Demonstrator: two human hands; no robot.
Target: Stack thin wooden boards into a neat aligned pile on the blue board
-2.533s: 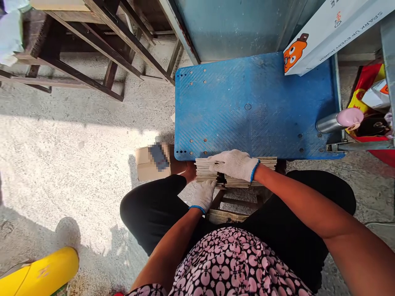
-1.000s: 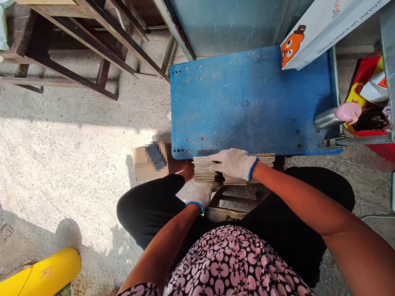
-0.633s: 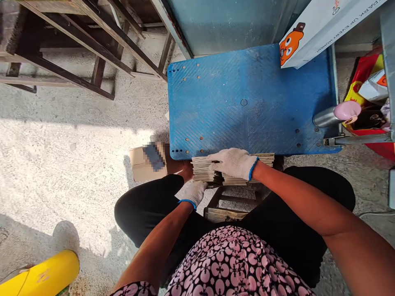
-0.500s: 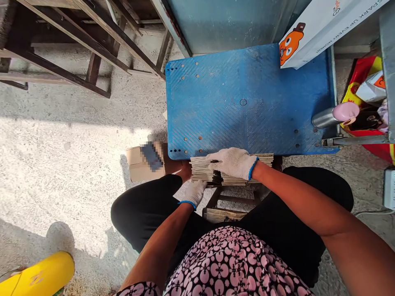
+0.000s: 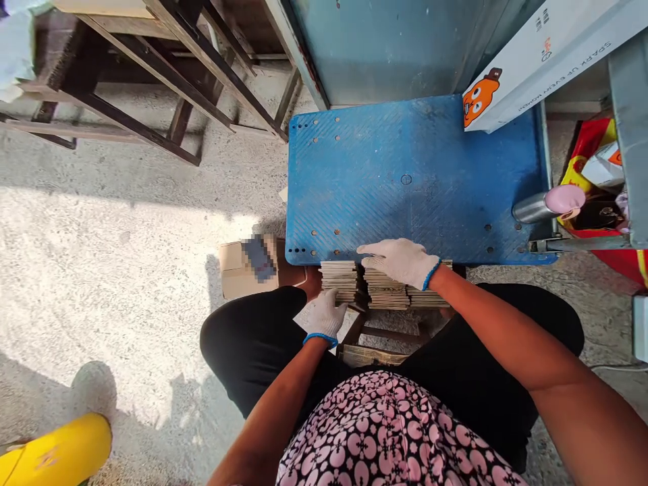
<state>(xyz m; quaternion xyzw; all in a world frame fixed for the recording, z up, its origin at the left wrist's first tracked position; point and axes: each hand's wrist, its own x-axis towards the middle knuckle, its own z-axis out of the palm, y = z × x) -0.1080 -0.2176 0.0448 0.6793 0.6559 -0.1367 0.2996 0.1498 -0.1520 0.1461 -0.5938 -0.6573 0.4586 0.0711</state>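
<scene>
Between my knees stand several stacks of thin, pale flat pieces, edges facing up: a left stack (image 5: pixel 338 273), a middle stack (image 5: pixel 387 295) and a right stack (image 5: pixel 430 298). I cannot make out their material. My left hand (image 5: pixel 325 317), in a white knit glove with a blue cuff, is closed at the near end of the left stack. A thin pale flat piece (image 5: pixel 302 316) shows under it, pinched by the fingers and partly hidden. My right hand (image 5: pixel 397 261), gloved alike, lies over the middle stack's far side, its fingers stretched to the left.
Beyond the stacks is a blue plastic board (image 5: pixel 364 182), bearing a white paper bag (image 5: pixel 536 74) and a steel bottle (image 5: pixel 536 206) with a pink cap. A cardboard box (image 5: pixel 233 270) lies by my left knee. Wooden frames (image 5: pixel 146 135) stand at upper left.
My left hand has drawn slightly back, and a pale flat piece now shows under it. The right hand has moved off the left stack, uncovering its top and the gap beside it.
</scene>
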